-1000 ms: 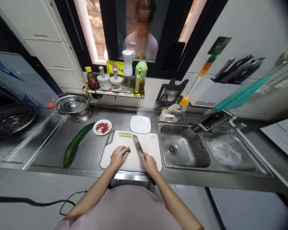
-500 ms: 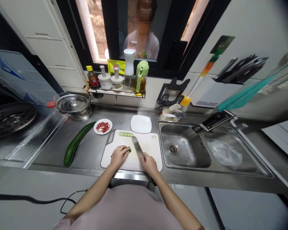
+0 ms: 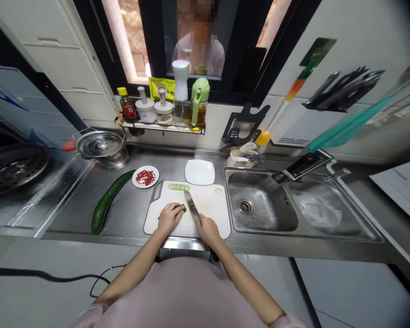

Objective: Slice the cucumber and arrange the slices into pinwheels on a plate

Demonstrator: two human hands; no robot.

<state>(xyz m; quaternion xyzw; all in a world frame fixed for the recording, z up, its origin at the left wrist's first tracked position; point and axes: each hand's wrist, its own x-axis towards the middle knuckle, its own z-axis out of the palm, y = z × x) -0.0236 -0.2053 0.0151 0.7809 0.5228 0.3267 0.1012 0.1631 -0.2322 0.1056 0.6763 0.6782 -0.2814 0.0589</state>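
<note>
My left hand (image 3: 170, 218) is closed on a small dark green cucumber piece (image 3: 183, 208), mostly hidden under the fingers, on the white cutting board (image 3: 212, 209). In my right hand (image 3: 209, 231) is a knife (image 3: 192, 206), its blade upright just right of the piece and its tip pointing away from me. Pale green slices (image 3: 178, 187) lie in an overlapping row near the board's far edge. A single slice (image 3: 218, 191) sits by the far right corner. Left of the board lies a long whole cucumber (image 3: 105, 205), beside a plate of chopped red pieces (image 3: 145, 176).
Behind the board is a white square dish (image 3: 200, 172). The sink (image 3: 263, 200) is at the right, with a plastic bag (image 3: 319, 212) beyond. A steel pot (image 3: 104, 150) stands back left, below a shelf (image 3: 164, 127) of bottles and jars.
The knife has shifted slightly left, closer to my left hand and the cucumber piece. The camera view has tilted a little. Both hands keep their hold.
</note>
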